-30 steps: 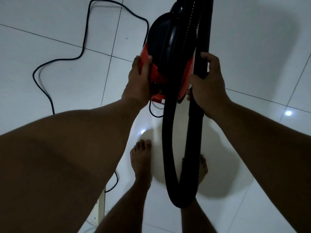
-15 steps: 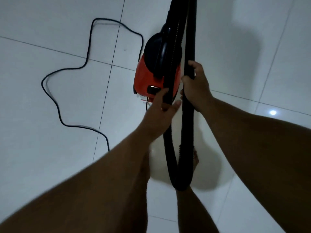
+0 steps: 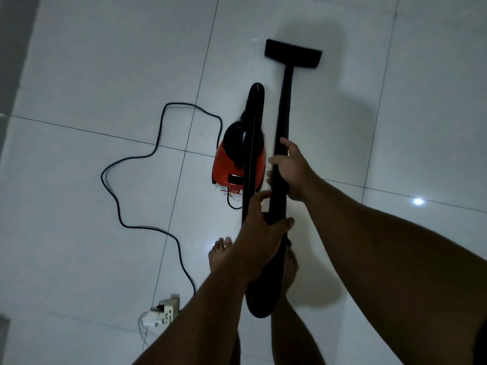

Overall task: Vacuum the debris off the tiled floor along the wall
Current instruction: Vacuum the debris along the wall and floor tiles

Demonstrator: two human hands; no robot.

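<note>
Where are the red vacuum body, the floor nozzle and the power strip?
Red vacuum body [image 3: 226, 164], head view, on its red shell.
Floor nozzle [image 3: 293, 53], head view, middle of the black head.
Power strip [image 3: 166, 313], head view, its pale casing.

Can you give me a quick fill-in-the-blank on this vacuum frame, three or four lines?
1. The right hand grips the black ____ of the vacuum.
2. The vacuum body on the tiled floor is black and ____.
3. The power cord runs to a ____ lying near the left foot.
4. The floor nozzle is ____ in colour.

Missing words: wand; red; power strip; black
</note>
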